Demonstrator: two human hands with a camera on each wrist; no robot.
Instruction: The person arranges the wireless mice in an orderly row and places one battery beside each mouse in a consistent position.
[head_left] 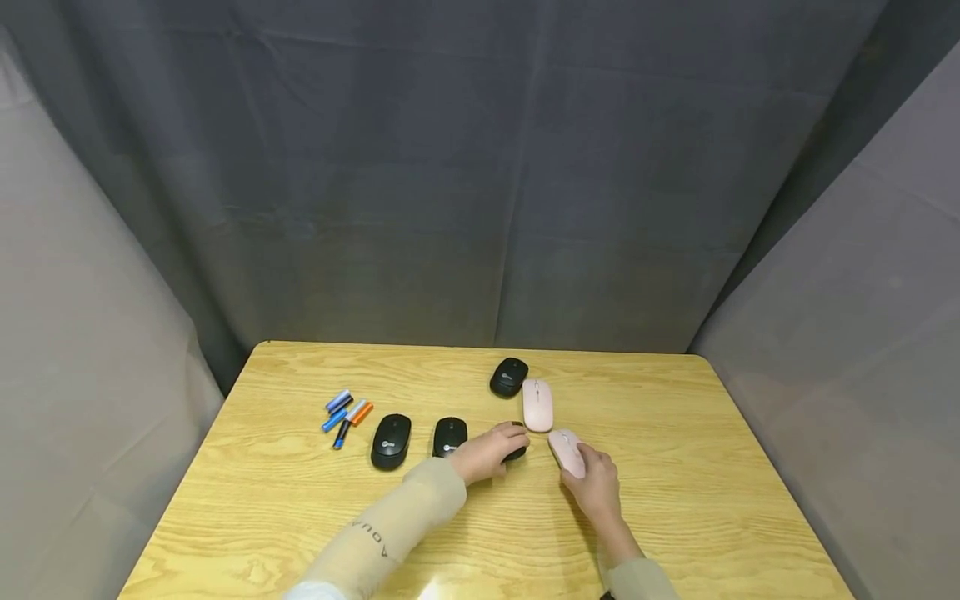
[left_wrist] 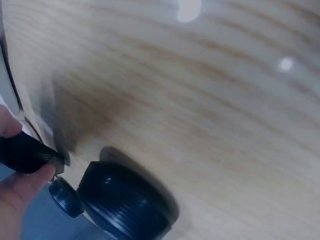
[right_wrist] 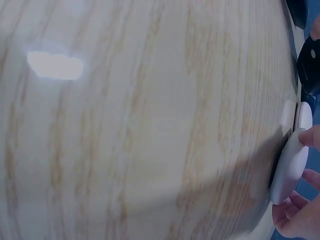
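Observation:
My left hand grips a black computer mouse, mostly hidden under the fingers in the head view. In the left wrist view, thumb and finger pinch this mouse by its sides. My right hand holds a pale pink mouse by its edges, and the right wrist view shows that mouse tilted near the tabletop. Just beyond it lies a second pink mouse. Another black mouse sits beside my left wrist, partly covered by the sleeve.
A black mouse lies farther left, and one more black mouse is behind, close to the second pink mouse. Several small coloured cylinders, like batteries, are grouped at the left of the wooden table. Grey curtains surround the table.

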